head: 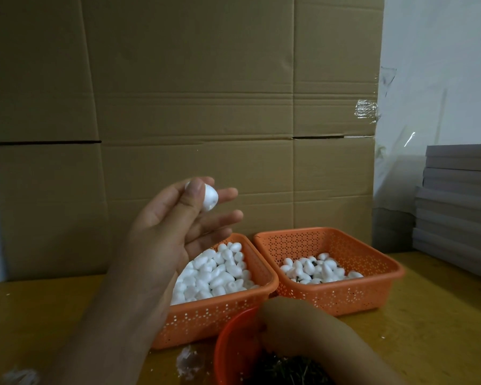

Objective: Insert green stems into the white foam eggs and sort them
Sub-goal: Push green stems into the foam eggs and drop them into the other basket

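the left hand (167, 234) is raised above the counter (442, 329), palm turned toward the camera, and pinches a single white foam egg (210, 200) between the thumb and the upper fingers (225, 193); the lower fingers are spread loosely apart below it. the egg sits up at the fingertips, in the air in front of the cardboard wall (206, 93), above and behind the left orange basket (220, 315).

that basket is a perforated plastic tray heaped with plain white foam eggs (214, 273). just beside it, to the right and almost touching, stands a second orange basket (345, 295) with a thinner layer of eggs (317, 269), some dark bits showing among them.

the right hand (272, 326) is low in the frame, reaching down into a red bowl (231, 345) at the near edge of the counter. the bowl holds a dark tangle of thin stems (289, 369). the hand is turned away and its fingers are hidden, so i cannot tell whether they are apart or closed on anything.

a few white foam crumbs (188, 361) lie on the counter beside the bowl. a stack of grey flat boards (458, 207) sits at the far right.
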`<state>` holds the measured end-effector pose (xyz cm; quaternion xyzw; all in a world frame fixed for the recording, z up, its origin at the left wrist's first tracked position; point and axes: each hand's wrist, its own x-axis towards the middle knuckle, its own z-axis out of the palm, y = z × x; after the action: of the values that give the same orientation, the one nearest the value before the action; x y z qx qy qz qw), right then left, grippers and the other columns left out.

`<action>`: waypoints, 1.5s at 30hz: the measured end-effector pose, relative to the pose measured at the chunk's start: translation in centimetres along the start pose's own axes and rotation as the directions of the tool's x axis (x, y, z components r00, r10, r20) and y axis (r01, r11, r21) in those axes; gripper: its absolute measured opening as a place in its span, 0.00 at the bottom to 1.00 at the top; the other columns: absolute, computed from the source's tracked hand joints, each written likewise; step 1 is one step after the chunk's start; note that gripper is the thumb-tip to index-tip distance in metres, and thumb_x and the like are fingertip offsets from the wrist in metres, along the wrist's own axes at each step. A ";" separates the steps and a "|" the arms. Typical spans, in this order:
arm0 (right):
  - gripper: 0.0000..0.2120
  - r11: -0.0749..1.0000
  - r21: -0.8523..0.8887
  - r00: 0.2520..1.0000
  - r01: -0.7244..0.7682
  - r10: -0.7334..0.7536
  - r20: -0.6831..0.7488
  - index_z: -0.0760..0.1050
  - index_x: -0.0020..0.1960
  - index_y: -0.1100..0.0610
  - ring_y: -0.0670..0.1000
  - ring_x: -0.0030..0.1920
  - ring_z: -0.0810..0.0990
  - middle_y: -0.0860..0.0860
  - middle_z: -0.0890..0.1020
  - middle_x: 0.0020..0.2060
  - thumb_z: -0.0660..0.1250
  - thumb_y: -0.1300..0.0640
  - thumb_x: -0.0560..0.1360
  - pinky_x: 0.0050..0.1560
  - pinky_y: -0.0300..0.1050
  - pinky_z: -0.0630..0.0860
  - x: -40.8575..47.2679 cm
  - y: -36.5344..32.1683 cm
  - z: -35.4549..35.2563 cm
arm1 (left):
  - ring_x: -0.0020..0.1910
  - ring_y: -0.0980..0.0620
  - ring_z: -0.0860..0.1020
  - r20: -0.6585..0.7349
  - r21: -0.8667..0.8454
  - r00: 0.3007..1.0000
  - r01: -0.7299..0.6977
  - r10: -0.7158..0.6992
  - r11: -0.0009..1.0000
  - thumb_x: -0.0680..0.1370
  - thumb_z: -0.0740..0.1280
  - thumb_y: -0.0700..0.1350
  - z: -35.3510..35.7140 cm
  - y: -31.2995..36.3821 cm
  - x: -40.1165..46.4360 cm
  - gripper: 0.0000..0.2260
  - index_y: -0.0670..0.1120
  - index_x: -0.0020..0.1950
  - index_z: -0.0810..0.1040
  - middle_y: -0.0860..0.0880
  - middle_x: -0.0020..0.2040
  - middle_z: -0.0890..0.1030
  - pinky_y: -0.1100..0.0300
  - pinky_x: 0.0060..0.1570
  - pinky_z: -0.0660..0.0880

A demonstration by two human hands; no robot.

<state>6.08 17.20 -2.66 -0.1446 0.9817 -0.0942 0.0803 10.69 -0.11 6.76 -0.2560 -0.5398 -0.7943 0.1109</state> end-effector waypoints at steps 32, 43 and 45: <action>0.08 0.311 0.495 0.493 0.812 0.091 -0.865 0.79 0.41 0.62 0.46 0.31 0.81 0.53 0.83 0.31 0.70 0.57 0.66 0.34 0.36 0.77 -7.4 -4.8 -7.0 | 0.44 0.49 0.85 0.051 -0.202 0.982 0.188 -0.182 0.961 0.64 0.72 0.44 0.4 -0.1 -0.1 0.07 0.46 0.40 0.86 0.42 0.44 0.86 0.63 0.39 0.80; 0.06 0.434 0.379 0.360 0.817 0.129 -0.924 0.82 0.43 0.54 0.45 0.36 0.83 0.52 0.86 0.36 0.68 0.55 0.68 0.37 0.36 0.77 -7.3 -5.1 -6.7 | 0.43 0.50 0.85 0.055 -0.211 0.981 0.195 -0.187 0.958 0.65 0.71 0.43 0.5 0.0 -0.2 0.07 0.45 0.41 0.85 0.42 0.45 0.86 0.64 0.38 0.80; 0.06 0.496 0.350 0.335 0.795 0.122 -0.934 0.82 0.43 0.53 0.45 0.37 0.83 0.50 0.85 0.36 0.68 0.54 0.68 0.38 0.36 0.78 -7.3 -5.1 -6.7 | 0.43 0.50 0.85 0.047 -0.214 0.982 0.191 -0.185 0.958 0.65 0.71 0.43 0.4 0.0 -0.2 0.08 0.45 0.42 0.84 0.42 0.45 0.86 0.64 0.37 0.80</action>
<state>13.09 15.65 5.80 -0.2548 0.6419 -0.5909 -0.4170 10.97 0.27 6.74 -0.2244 -0.4729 -0.8521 -0.0008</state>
